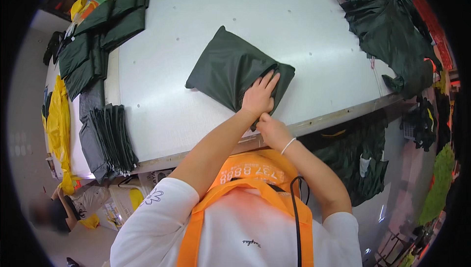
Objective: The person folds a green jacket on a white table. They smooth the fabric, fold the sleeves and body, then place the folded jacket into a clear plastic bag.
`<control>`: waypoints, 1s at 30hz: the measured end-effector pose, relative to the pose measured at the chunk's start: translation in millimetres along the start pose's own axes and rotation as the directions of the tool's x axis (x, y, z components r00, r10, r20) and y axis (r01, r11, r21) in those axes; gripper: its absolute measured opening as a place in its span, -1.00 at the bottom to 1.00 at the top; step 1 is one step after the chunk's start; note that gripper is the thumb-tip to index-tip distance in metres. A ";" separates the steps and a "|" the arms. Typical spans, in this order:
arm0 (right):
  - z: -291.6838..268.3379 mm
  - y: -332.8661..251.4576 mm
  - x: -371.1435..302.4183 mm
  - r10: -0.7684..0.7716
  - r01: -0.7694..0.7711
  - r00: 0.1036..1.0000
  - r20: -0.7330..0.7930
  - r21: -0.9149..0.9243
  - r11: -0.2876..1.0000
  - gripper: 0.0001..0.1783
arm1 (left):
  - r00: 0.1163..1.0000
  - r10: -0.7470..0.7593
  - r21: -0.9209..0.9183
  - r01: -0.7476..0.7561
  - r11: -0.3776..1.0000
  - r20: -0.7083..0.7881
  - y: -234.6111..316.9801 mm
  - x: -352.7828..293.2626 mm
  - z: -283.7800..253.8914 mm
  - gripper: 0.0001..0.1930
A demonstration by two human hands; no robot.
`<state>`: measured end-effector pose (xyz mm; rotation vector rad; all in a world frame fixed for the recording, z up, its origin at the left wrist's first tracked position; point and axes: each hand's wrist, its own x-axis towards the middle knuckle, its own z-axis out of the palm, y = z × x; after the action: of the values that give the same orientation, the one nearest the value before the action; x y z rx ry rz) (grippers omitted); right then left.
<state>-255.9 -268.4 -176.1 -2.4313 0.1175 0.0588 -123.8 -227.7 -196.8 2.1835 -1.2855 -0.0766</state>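
Observation:
A dark green pouch [223, 71] of smooth fabric lies puffed up and askew on the white table, with an opening along its right side. My left hand [259, 94] rests at that opening, palm down. Its fingers are stretched out, and their tips press against the edge of the opening. Closed at the pouch's near corner, my right hand [273, 130] pinches the fabric just over the table's front edge. What lies inside the pouch is hidden.
On the left are folded dark green bundles [125, 14] and a row of flat dark green pieces [113, 137]. Yellow fabric [60, 125] hangs beyond them. Heaped dark green fabric [387, 36] covers the table's right end. Another person [61, 213] is at lower left.

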 end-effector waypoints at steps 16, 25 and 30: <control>-50.4 19.4 -30.4 0.143 -0.133 0.980 -0.137 0.077 0.988 -0.87 | 0.692 0.192 -0.661 0.512 0.548 0.695 -1.4 53.7 -85.1 -0.66; -41.1 36.7 -33.2 0.185 -0.174 0.979 -0.090 0.112 0.978 -0.88 | 0.687 0.640 -0.501 -0.443 0.744 0.344 6.7 19.4 -53.8 -0.72; -32.6 43.0 -40.7 0.072 -0.066 0.995 -0.064 0.089 0.994 -0.89 | 0.660 0.585 -0.118 -0.609 0.784 0.471 7.1 5.9 -17.2 -0.78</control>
<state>-300.3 -319.3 -176.2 -2.3431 0.2302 0.0027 -120.5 -227.0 -177.5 1.7054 -2.2691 -0.3516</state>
